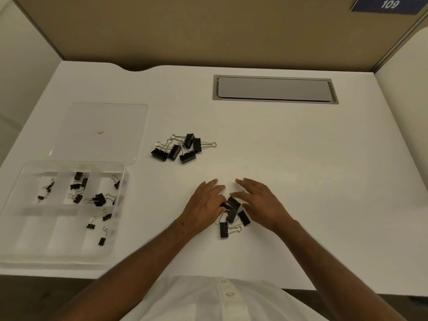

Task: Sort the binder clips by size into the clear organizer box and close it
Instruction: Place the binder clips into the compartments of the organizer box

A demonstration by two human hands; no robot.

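Two heaps of binder clips on bench: near-edge heap (232, 216), mid-bench heap (183, 147) | left hand (205, 202) and right hand (260, 202) spread flat beside near heap, gripping nothing | organizer box (14, 205) open, left edge | clips light, stiff; pinch black body.

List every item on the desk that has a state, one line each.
Organizer box: open, partly filled with clips.
Lid: swung back, flat on the desk.
Far clip pile: loose, untouched.
Near clip pile: between both hands.
Left hand: touching the pile.
Right hand: fingers spread.
Desk hatch: closed.
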